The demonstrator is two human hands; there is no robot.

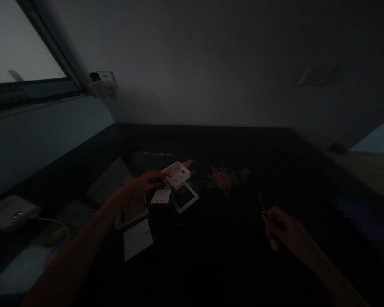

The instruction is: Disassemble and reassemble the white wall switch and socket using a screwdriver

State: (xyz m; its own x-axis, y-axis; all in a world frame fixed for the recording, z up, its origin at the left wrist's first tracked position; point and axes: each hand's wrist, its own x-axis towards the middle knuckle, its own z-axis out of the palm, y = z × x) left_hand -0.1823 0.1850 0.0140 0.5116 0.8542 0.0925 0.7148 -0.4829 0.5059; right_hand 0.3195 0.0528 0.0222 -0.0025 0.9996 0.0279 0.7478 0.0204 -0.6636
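In dim light, my left hand (pixel 147 180) grips the left edge of a white socket mounting box (pixel 181 175), its open side facing up and thumb and fingers at the rim. Just below it lie a white socket panel (pixel 161 196) and a white square frame (pixel 194 198). Under my left forearm is another open white mounting box (pixel 134 215), partly hidden. A white plate (pixel 138 239) lies nearer to me. Over on the right, my right hand (pixel 283 226) is closed round a screwdriver (pixel 273 243) with a yellowish handle, its thin shaft pointing up and away.
The dark table (pixel 217 247) carries a printed flower. A white device (pixel 13 212) with a cable stands at the left. A wall socket (pixel 102 83) hangs loose near the window, and another wall socket (pixel 323 75) is at the right.
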